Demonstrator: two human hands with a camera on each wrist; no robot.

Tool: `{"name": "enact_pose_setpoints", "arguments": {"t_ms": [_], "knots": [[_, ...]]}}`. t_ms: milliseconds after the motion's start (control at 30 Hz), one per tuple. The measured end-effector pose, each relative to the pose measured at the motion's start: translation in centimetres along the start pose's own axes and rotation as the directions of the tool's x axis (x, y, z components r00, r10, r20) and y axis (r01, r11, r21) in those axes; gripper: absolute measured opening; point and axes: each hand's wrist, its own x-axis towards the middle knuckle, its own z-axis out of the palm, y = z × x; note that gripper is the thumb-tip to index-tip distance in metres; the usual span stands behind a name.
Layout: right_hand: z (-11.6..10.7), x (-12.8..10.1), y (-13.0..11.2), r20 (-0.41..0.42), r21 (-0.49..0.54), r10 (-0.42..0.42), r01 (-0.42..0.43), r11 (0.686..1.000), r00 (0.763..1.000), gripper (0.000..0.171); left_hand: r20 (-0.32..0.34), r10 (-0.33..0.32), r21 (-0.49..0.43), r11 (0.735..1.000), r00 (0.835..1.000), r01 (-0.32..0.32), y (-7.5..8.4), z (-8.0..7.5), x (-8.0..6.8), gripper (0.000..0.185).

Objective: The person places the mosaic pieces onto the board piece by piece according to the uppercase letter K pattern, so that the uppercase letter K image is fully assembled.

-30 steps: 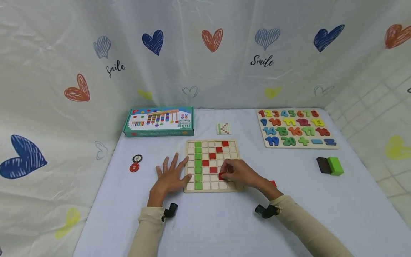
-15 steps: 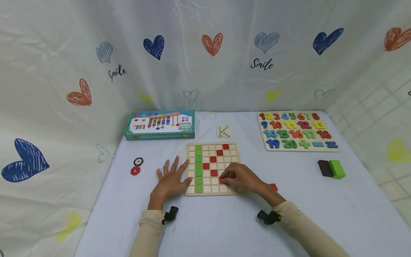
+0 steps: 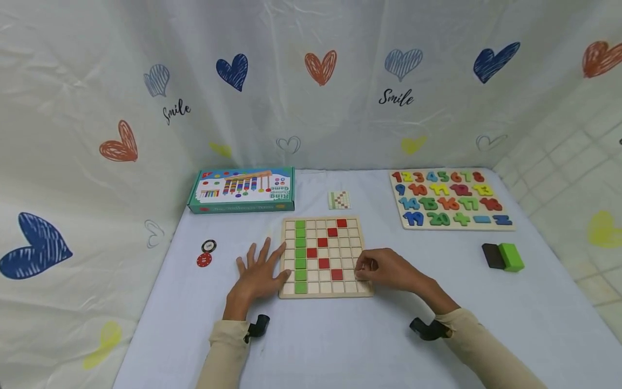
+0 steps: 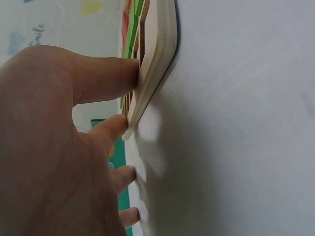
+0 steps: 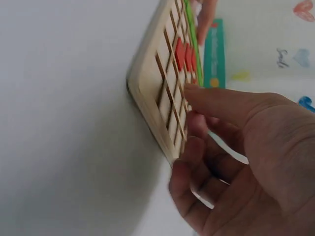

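A wooden grid board lies on the white table, with a full column of green tiles and a crooked line of red tiles across it. The nearest red tile sits in a cell of the second row from the front. My left hand lies flat with fingers spread, its fingertips against the board's left edge. My right hand rests at the board's right edge, fingers loosely curled, with nothing between them.
A teal game box stands at the back left and a number puzzle at the back right. A small pattern card lies behind the board. Two chips sit to the left; a green and a dark block to the right.
My right hand set the red tile into its cell, let go and drew back to the board's right edge. It now covers the loose red tile on the table. The left hand stayed put.
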Motion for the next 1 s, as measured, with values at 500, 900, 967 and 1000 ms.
{"name": "enact_pose_setpoints", "arguments": {"t_ms": [500,900,967,1000], "knots": [[-6.8,-4.8,3.0,0.215,-0.16,0.348,-0.319,0.934,0.912,0.034,-0.01,0.005,-0.006,1.0,1.0,-0.005,-0.1,0.1,0.0,0.077],[-6.6,-5.1,4.3,0.226,-0.118,0.302,-0.282,0.952,0.926,0.033,-0.029,0.014,-0.008,1.0,0.999,-0.014,0.2,0.1,-0.2,0.076],[-6.7,-5.1,4.4,0.227,-0.115,0.301,-0.282,0.953,0.926,0.032,-0.028,0.013,-0.007,1.0,1.0,-0.013,0.2,0.1,-0.2,0.075],[-6.7,-5.1,4.4,0.228,-0.113,0.304,-0.285,0.952,0.925,0.033,-0.028,0.012,-0.008,1.0,1.0,-0.013,0.2,0.1,-0.2,0.075]]}}
